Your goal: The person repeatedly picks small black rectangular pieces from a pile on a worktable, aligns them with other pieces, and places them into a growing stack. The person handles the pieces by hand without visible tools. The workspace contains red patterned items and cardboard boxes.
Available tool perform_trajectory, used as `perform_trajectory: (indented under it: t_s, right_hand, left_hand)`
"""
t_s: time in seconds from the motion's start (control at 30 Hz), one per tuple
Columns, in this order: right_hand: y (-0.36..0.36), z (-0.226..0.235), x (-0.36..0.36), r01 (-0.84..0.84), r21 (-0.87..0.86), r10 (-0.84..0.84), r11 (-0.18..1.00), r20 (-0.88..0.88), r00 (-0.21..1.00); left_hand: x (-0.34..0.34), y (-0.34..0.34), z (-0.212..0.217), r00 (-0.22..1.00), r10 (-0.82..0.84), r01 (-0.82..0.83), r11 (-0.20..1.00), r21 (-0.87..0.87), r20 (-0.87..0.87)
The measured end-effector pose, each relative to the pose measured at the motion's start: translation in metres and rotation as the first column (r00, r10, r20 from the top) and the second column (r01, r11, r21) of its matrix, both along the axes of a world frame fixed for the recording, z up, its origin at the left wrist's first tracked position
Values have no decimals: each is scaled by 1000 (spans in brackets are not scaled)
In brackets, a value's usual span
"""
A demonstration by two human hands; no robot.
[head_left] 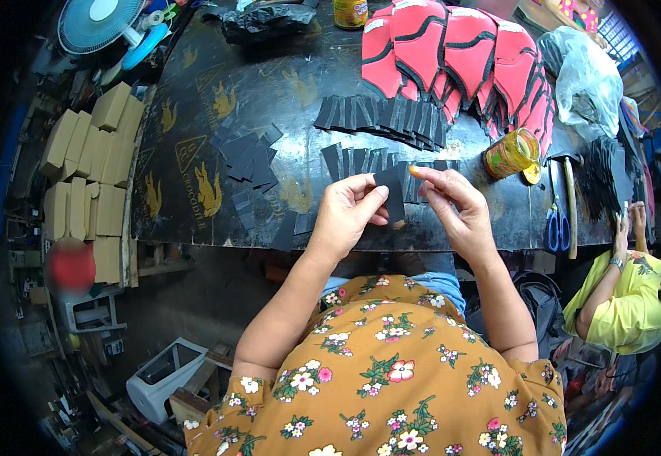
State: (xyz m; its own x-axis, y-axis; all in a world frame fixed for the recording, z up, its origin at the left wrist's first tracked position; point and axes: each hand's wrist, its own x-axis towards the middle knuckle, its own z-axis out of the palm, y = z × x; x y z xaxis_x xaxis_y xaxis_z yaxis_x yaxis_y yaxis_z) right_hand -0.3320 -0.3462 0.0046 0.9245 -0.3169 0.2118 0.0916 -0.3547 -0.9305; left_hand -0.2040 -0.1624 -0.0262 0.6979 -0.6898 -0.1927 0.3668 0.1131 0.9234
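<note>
My left hand (349,213) pinches a small flat black rectangular piece (393,196) between thumb and fingers above the table's near edge. My right hand (458,209) is just to the right of that piece, its index finger stretched toward the piece's top edge. An orange-yellow smear covers that fingertip; whether it touches the piece I cannot tell. Nothing shows in the right hand. Just beyond my hands lies a row of overlapping black strips (352,159), with a longer row of strips (380,120) behind it. Loose black rectangles (248,159) lie to the left.
An open jar (511,153) leans at right near a yellow lid (532,175), scissors (557,224) and a wooden-handled hammer (570,209). Pink-red cut panels (467,53) fill the back right. Cardboard boxes (91,156) stand left. Another person in yellow (623,300) works at right.
</note>
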Motion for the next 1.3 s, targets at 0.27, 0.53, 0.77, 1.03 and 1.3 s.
perform_trajectory:
  t_s: [0.27,0.53,0.77,1.03,1.3]
  right_hand:
    - [-9,-1,4,-2,-202,10,979,38,999]
    - [-18,4,-19,51,-655,109,754,201,973]
    - [-16,10,-29,137,-654,64,744,274,960]
    - [-21,-3,-43,25,-622,93,783,157,983]
    - [-45,-46,-81,435,-387,-404,813,162,900]
  left_hand:
    - [-1,-10,15,992,-105,103,994,-30,-64]
    - [1,-14,11,976,-111,92,990,-107,-189]
    - [2,-18,13,979,-120,114,993,-43,-164]
    - [3,-34,13,999,-16,15,999,-35,-31]
    - [4,-85,-7,863,-158,50,972,230,479]
